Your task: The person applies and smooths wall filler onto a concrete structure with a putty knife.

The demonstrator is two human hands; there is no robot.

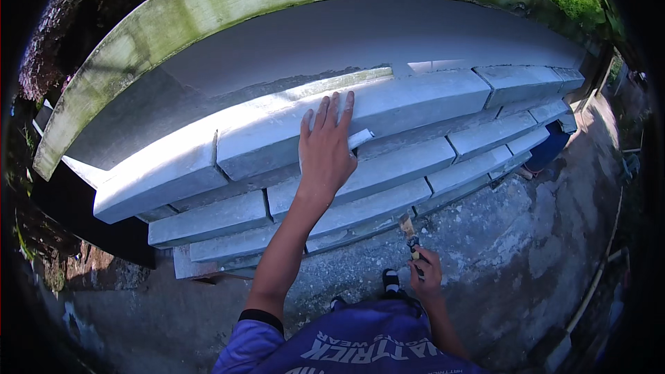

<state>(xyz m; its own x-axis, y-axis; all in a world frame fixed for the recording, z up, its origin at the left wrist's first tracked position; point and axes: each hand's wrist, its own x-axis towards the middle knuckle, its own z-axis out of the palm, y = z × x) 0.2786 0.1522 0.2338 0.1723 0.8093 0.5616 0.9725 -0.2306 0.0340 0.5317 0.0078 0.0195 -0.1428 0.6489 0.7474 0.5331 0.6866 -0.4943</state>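
My left hand [327, 152] lies on the top course of pale grey blocks [422, 95], fingers stretched over the upper edge of a long block. Beside its thumb a short white cylinder [361, 138] sticks out; whether the hand touches or holds it I cannot tell. Lower and to the right, my right hand [426, 270] is closed round the handle of a small scraper [407, 224]. The scraper's flat, brownish blade points up toward the lowest blocks, apart from them. Its handle shows yellowish and dark parts between my fingers.
The blocks form stepped courses [388, 173] with dark joints. Behind them stands a smooth grey wall [429, 28] under a curved, moss-stained ledge [201, 21]. Stained concrete floor [499, 235] lies below, around my feet [391, 279]. A dark blue object [551, 145] sits by the right end.
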